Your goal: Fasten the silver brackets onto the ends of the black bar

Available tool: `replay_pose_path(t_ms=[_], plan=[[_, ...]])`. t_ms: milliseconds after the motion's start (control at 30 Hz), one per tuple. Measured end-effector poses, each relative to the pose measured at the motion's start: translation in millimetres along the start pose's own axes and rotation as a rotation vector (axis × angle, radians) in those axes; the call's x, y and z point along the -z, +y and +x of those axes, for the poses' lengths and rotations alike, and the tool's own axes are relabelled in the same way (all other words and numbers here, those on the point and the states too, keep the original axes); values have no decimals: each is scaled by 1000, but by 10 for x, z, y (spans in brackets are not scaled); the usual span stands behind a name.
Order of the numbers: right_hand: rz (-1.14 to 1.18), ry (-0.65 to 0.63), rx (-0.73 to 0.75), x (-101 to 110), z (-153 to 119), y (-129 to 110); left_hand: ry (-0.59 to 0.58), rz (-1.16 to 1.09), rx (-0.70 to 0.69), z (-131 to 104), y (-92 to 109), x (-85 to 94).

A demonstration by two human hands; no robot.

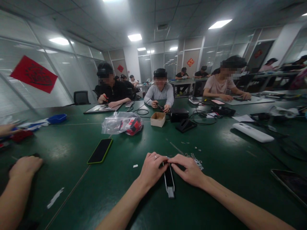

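Note:
A long, narrow black strip with pale edges and a grey end piece [169, 179] lies on the green table, pointing toward me. My left hand [152, 167] pinches its far end from the left side, and a ring shows on one finger. From the right, the fingertips of my right hand [188, 167] close on the same far end, touching the left fingertips. What sits between the fingertips is too small to make out. Just behind my right hand are several small metal pieces [198, 163], partly hidden by it.
A phone with a green case [100, 151] lies to the left. Farther back are a clear bag with red items [130, 125], a small box [158, 120], a black stand [186, 125] and a white device [253, 132]. Another person's hand [26, 167] rests at left; several people sit opposite.

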State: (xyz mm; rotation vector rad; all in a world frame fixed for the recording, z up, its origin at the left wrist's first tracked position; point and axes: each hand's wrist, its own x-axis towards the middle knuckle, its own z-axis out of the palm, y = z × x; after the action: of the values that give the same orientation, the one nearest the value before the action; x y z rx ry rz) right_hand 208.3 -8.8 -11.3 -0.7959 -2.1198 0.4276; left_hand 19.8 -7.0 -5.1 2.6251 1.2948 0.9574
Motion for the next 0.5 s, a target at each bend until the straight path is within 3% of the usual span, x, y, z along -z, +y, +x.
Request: replay_pose_path(t_ms=[200,333,500], plan=[[-47,12,22,-13,-3,7,-23,28,41,2,-42,8],[-208,97,-67,-45,-3,52,-42,62,110,11,-133,38],[-418,52,-160,-82,-3,107,-116,77,192,26,-228,102]])
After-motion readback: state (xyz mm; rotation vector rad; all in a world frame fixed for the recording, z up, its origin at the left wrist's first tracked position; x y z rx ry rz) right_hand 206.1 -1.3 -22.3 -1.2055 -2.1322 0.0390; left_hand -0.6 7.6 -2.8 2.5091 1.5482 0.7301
